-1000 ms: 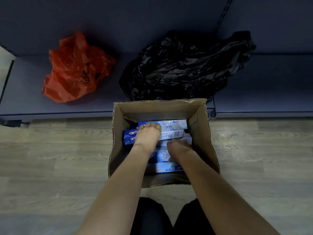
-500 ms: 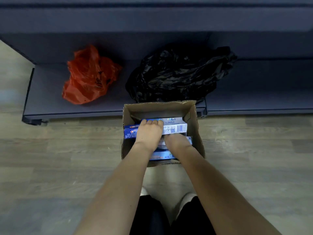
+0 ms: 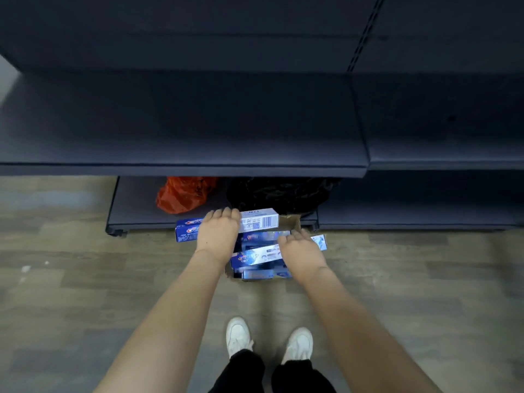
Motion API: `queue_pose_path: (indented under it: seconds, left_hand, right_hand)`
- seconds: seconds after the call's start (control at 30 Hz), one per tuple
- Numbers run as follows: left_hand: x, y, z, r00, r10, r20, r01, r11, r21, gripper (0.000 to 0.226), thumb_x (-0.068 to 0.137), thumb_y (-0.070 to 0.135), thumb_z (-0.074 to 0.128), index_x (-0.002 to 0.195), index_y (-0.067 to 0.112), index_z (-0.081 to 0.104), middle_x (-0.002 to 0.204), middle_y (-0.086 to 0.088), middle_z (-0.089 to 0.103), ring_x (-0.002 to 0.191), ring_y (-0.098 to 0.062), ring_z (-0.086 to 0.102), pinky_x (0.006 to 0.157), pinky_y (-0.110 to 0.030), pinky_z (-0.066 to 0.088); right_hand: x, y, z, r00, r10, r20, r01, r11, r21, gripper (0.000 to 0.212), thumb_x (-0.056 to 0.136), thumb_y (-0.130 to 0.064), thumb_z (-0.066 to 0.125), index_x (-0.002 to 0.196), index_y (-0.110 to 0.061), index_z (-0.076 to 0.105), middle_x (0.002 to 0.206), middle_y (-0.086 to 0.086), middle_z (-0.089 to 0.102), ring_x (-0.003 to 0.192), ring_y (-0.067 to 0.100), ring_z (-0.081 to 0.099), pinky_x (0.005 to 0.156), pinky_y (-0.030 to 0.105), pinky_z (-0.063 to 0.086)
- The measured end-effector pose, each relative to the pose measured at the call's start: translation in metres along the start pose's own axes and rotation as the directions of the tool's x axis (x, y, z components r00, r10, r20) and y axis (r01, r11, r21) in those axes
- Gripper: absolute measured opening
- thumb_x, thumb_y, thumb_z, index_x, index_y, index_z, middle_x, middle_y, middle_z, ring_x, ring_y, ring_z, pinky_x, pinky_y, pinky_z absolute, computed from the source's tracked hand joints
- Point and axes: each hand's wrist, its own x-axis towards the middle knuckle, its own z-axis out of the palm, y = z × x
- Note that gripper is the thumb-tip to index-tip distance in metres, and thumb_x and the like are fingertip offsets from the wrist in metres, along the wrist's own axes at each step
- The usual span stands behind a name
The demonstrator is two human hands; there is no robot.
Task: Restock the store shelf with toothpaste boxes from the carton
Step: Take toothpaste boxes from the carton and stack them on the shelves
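The left hand grips two stacked blue-and-white toothpaste boxes, and the right hand curls over another long blue box, all above the brown cardboard carton on the floor. Keep each stack level and squeezed, then set them square on the dark grey metal shelf above.

Dim, soft motion blur, wide-angle edge bowing.

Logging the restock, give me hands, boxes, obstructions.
Left hand grips toothpaste boxes; right hand grips another toothpaste box. Both above carton. Shelf unobstructed.
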Motion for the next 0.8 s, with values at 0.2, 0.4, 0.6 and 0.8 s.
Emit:
queue_pose_path:
  seconds: [0.2,0.4,0.6,0.8]
  left_hand:
    - [-0.025,-0.012,-0.094,1.000,0.026,-0.005,-0.026,1.000,0.005,0.062,0.085,0.003,0.056,0.141,0.009,0.031,0.143,-0.007,0.042,0.132,-0.023,0.039,0.111,-0.028,0.025]
    - [-0.041,-0.012,-0.192,0.985,0.055,-0.161,-0.047,0.998,0.051,0.045,0.087,0.002,0.053,0.130,0.010,0.041,0.126,-0.004,0.053,0.117,-0.022,0.049,0.094,-0.027,0.038]
    - [-0.046,-0.020,-0.269,0.959,0.062,-0.277,-0.037,0.995,0.096,0.043,0.086,0.005,0.056,0.126,0.012,0.042,0.118,-0.001,0.055,0.109,-0.019,0.054,0.080,-0.026,0.041]
    - [-0.048,-0.028,-0.338,0.927,0.086,-0.365,-0.052,0.994,0.100,0.030,0.090,0.010,0.050,0.119,0.015,0.044,0.116,0.001,0.058,0.103,-0.021,0.058,0.064,-0.029,0.036]
  right_hand:
    - [-0.053,0.018,-0.103,0.991,-0.009,-0.132,0.003,0.999,-0.042,0.044,0.087,0.003,0.049,0.130,-0.002,0.041,0.134,0.016,0.049,0.131,0.028,0.041,0.113,0.035,0.023]
    - [-0.102,0.045,-0.197,0.965,0.043,-0.257,-0.069,0.993,-0.094,0.032,0.088,-0.003,0.050,0.119,-0.010,0.047,0.118,0.007,0.058,0.106,0.027,0.059,0.071,0.031,0.040]
    - [-0.134,0.069,-0.260,0.932,0.085,-0.353,-0.123,0.989,-0.087,0.024,0.089,-0.008,0.050,0.113,-0.011,0.047,0.109,0.005,0.059,0.094,0.026,0.060,0.062,0.031,0.036]
    - [-0.161,0.092,-0.331,0.900,0.046,-0.434,-0.093,0.992,-0.088,0.024,0.091,-0.022,0.051,0.113,-0.014,0.050,0.113,0.007,0.060,0.101,0.029,0.058,0.070,0.032,0.039]
